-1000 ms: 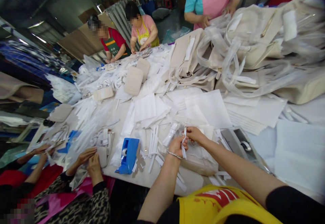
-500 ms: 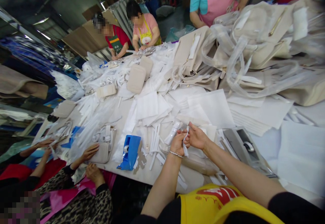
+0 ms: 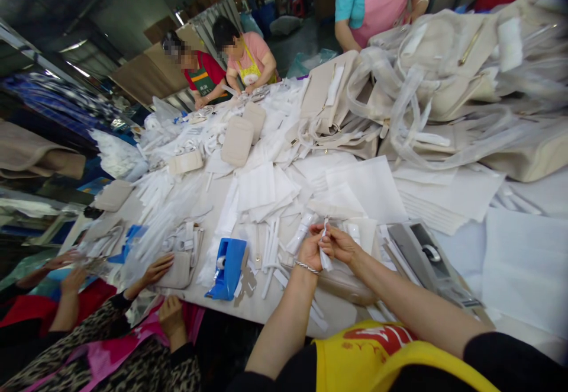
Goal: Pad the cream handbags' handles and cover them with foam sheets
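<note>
My left hand (image 3: 312, 250) and my right hand (image 3: 341, 244) meet over the near middle of the table, both pinched on a narrow white strip (image 3: 325, 248) that stands upright between them. A silver bracelet circles my left wrist. Below the hands lies a beige bag (image 3: 350, 282), partly hidden by my arms. A wrapped white roll (image 3: 300, 232) lies just left of my left hand.
A blue tape dispenser (image 3: 228, 267) stands near the table's front edge, a grey one (image 3: 423, 254) to the right. White sheets (image 3: 373, 188), strips and beige bags (image 3: 444, 84) cover the table. Co-workers' hands (image 3: 157, 267) work at the left; other people stand at the far side.
My hands stay together on the strip and have shifted slightly. The co-worker's nearer hand at the left has dropped below the table edge.
</note>
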Action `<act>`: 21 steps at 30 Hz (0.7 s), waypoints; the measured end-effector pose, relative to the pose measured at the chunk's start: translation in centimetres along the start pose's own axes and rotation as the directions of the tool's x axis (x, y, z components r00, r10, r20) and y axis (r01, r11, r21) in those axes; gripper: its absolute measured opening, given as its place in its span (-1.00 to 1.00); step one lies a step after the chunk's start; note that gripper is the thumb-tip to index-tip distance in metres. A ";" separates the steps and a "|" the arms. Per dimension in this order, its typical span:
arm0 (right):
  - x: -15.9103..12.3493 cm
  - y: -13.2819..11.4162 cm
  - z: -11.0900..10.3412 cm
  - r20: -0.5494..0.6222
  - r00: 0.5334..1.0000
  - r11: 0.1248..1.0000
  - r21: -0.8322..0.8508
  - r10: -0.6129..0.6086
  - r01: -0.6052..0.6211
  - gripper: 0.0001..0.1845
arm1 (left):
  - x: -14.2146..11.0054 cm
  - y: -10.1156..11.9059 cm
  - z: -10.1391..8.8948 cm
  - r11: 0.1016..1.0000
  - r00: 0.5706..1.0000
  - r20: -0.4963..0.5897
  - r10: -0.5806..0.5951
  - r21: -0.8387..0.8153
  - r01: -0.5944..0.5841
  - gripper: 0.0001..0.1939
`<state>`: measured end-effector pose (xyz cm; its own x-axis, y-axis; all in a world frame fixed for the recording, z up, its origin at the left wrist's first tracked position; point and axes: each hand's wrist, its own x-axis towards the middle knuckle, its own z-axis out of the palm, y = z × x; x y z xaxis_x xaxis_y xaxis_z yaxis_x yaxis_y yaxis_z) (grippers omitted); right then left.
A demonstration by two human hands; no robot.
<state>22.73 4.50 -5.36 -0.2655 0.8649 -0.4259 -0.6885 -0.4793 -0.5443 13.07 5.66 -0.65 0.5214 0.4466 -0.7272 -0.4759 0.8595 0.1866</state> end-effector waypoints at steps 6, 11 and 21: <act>-0.3 0.9 0.3 -0.069 0.995 0.997 0.023 0.074 -0.073 -0.65 | 0.2 -0.6 -0.1 0.997 0.997 -0.061 0.049 0.068 -0.045 -0.88; -0.8 0.3 0.8 -0.116 0.993 0.981 -0.195 -0.014 -0.009 -0.68 | 1.2 -1.1 -0.8 0.768 0.893 -0.165 0.419 0.588 -0.252 -0.81; -1.8 -1.8 -3.0 -0.183 0.911 0.456 -0.890 -0.370 0.007 -0.75 | 0.6 0.3 -2.7 0.513 0.822 -0.113 0.559 0.825 -0.235 -0.55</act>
<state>26.42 3.38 -5.82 0.1359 0.9380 -0.3188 0.2846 -0.3452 -0.8943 11.35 5.51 -2.77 0.0826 0.8189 -0.5679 0.2175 0.5413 0.8122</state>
